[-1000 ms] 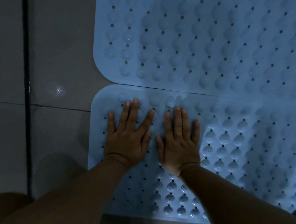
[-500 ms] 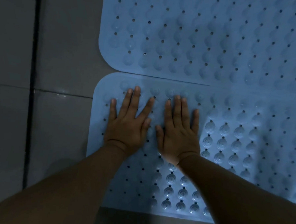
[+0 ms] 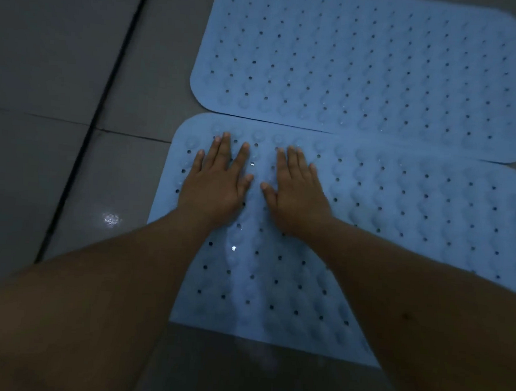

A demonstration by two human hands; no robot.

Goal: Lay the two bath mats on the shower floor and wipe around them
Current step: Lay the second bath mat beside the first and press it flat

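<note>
Grey tiled floor [image 3: 78, 66], wet glint. Left hand [image 3: 214, 184], right hand [image 3: 298, 194] spread flat on near mat [image 3: 414, 209]; far mat [image 3: 362, 66] abutting, both blue, bumpy, perforated.

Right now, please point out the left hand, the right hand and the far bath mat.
left hand [image 3: 213, 190]: head view, back of hand.
right hand [image 3: 300, 197]: head view, back of hand.
far bath mat [image 3: 362, 66]: head view, its middle.

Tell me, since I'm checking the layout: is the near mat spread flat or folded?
Spread flat: the near mat lies open on the floor, left hand and right hand pressing it.
</note>
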